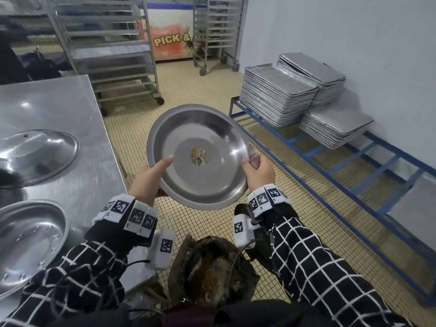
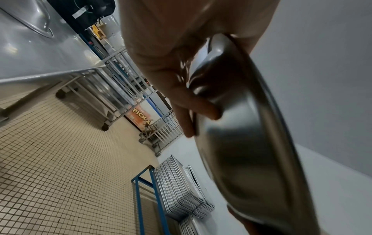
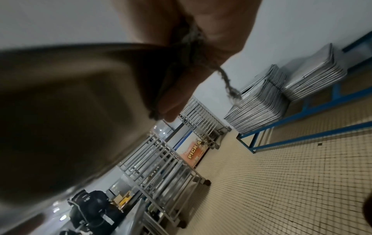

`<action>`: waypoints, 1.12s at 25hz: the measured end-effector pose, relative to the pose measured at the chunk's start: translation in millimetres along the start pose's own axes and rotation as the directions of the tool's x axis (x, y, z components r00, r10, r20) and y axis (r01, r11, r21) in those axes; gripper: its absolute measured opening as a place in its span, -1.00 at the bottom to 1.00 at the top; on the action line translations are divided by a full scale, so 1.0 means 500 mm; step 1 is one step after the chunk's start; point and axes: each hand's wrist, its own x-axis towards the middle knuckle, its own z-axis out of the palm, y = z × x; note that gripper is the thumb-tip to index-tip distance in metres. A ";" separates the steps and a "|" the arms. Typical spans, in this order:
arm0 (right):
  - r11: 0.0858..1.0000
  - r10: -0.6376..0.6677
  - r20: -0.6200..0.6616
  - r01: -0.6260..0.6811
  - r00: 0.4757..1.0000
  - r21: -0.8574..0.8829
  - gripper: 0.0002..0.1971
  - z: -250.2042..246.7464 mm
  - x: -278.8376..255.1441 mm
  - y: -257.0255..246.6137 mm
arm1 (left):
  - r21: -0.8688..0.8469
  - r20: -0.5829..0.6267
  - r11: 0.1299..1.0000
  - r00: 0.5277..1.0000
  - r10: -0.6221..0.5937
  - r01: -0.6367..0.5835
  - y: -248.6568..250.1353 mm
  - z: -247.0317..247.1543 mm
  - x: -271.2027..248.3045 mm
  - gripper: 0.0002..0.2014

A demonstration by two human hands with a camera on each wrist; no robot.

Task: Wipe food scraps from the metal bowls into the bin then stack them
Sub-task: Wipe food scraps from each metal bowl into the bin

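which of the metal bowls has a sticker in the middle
The bowl held up in both hands over the bin: a round gold label sits at its centre. The two on the steel table show none.

The shiny steel desk (image 1: 70, 109) on the left had two round metal bowls on it, one upside down (image 1: 35, 156), one nearer, open side up (image 1: 26, 241).

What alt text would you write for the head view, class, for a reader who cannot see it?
Two hands, left hand and right hand, hold a round shiny metal bowl tilted above a dark scrap-filled bin; the right also holds a greyish cloth.
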 end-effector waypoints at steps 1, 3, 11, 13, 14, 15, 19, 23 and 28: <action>1.000 0.005 -0.014 -0.005 1.000 0.016 -0.85 0.004 -0.005 -0.004 | -0.005 -0.013 0.999 0.999 0.035 -0.035 -0.006 0.001 -0.001 -0.63; 0.997 0.024 -0.049 -0.020 0.998 0.079 -0.86 0.014 -0.017 -0.010 | -0.007 -0.012 0.996 0.996 0.094 -0.094 -0.018 0.013 -0.010 -0.64; 0.988 0.046 0.051 -0.053 0.998 0.144 -0.77 0.049 -0.056 -0.009 | -0.094 -0.114 0.995 0.993 0.023 -0.034 -0.024 0.033 -0.011 -0.89; 1.000 0.025 0.083 -0.026 0.996 0.007 -0.73 0.052 -0.057 0.001 | -0.064 -0.150 0.996 0.988 0.047 -0.057 -0.026 0.021 0.000 -0.94; 0.999 0.002 0.066 0.001 0.998 -0.039 -0.73 0.054 -0.063 -0.001 | -0.031 -0.159 0.997 0.986 0.059 -0.065 -0.027 0.018 0.002 -0.94; 0.997 -0.034 0.060 0.038 0.998 -0.071 -0.74 0.057 -0.072 -0.006 | 0.011 -0.157 0.997 0.985 0.072 -0.072 -0.028 0.017 0.003 -0.88; 0.957 -0.266 0.324 0.288 0.908 -0.021 -0.65 0.098 -0.146 -0.032 | 0.116 -0.073 0.986 0.989 0.130 -0.121 -0.023 0.024 -0.005 -0.86; 0.751 -0.527 0.573 0.660 0.628 -0.033 -0.54 0.146 -0.183 -0.001 | 0.095 -0.072 0.988 0.989 0.127 -0.119 0.000 0.028 -0.010 -0.73; 0.483 -0.390 0.566 0.685 0.726 -0.545 -0.45 0.106 -0.083 0.056 | 0.103 -0.091 0.987 0.987 0.130 -0.121 0.012 0.005 -0.005 -0.81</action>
